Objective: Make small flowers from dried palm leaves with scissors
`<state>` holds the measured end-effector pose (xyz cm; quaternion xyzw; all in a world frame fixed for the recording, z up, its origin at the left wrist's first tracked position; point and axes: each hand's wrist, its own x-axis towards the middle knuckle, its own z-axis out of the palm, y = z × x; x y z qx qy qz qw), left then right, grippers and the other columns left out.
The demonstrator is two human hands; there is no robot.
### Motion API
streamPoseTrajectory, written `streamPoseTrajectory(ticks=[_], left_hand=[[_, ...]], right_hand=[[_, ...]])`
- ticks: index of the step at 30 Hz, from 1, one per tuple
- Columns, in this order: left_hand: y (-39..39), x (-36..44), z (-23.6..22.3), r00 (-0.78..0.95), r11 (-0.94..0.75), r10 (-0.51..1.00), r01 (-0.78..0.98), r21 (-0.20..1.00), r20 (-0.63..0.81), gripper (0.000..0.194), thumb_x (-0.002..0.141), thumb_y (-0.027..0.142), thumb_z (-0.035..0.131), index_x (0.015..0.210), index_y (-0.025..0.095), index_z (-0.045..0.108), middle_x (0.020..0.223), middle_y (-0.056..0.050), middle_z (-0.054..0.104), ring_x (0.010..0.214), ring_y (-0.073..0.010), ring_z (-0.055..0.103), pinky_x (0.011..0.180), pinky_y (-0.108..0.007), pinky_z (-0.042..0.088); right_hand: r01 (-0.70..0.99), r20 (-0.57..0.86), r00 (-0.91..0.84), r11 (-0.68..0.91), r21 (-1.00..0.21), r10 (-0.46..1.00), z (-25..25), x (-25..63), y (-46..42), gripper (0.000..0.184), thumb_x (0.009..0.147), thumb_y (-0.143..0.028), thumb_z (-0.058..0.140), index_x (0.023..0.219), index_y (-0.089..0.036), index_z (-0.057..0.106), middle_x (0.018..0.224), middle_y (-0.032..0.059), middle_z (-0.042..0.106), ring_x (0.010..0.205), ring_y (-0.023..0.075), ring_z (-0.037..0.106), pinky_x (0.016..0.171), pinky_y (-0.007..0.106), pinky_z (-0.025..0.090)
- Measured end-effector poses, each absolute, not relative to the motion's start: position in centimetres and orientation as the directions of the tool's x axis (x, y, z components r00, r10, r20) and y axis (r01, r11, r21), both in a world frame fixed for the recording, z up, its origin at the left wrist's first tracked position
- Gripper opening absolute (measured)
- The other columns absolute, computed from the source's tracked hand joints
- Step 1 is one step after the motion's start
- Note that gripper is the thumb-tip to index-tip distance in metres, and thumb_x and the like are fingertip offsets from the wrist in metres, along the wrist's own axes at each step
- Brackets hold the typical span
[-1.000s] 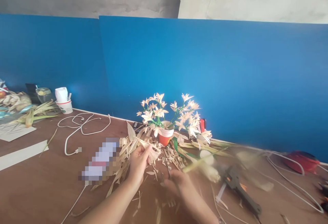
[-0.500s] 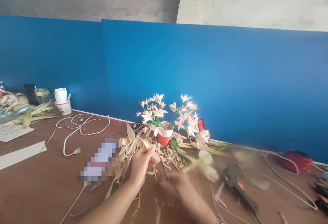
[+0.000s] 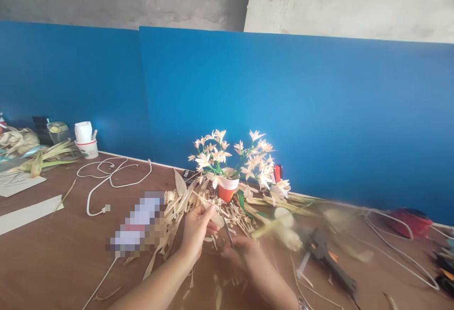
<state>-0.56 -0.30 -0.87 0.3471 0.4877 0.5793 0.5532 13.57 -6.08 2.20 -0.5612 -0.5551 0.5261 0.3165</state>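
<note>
My left hand (image 3: 198, 225) pinches a pale piece of dried corn husk (image 3: 215, 216) between thumb and fingers. Close by on its right, my right hand (image 3: 241, 255), a little blurred, is closed round scissors (image 3: 227, 230) whose dark blades point up toward the husk. Whether the blades touch it I cannot tell. Just beyond both hands stands an orange and white paper cup (image 3: 228, 189) with cream husk flowers (image 3: 213, 156) on green stems. Husk strips and scraps (image 3: 177, 206) lie heaped around the cup and under my hands.
A black glue gun (image 3: 329, 260) lies to the right, with a red object (image 3: 411, 222) and a white cable (image 3: 400, 253) past it. On the left are a blurred-out rectangle (image 3: 138, 225), a coiled white cable (image 3: 117, 173), a white strip (image 3: 31, 213) and a cup (image 3: 87, 148). A blue panel (image 3: 283, 102) closes the back.
The husk piece in my left hand has shifted slightly. My right hand stays nearly in place with the scissors, whose blades now look closer together.
</note>
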Motion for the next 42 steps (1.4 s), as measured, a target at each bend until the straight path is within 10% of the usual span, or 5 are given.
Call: streamPoseTrajectory(ticks=[42], left_hand=[[0.3,-1.4,-1.0,-0.065,0.129,0.987,-0.235,0.963,-0.148,0.040,0.069,0.053,0.068,0.078,0.014,0.063,0.036,0.003,0.057,0.036,-0.0095,0.054,0.035,-0.013,0.038]], right_hand=[[0.410,-0.260,-0.257,-0.139,-0.902,0.931,0.9,14.5,-5.3,0.026,0.072,-0.042,0.063,0.068,-0.016,0.058,0.048,-0.0056,0.044,0.044,0.0086,0.040,0.043,0.020,0.033]])
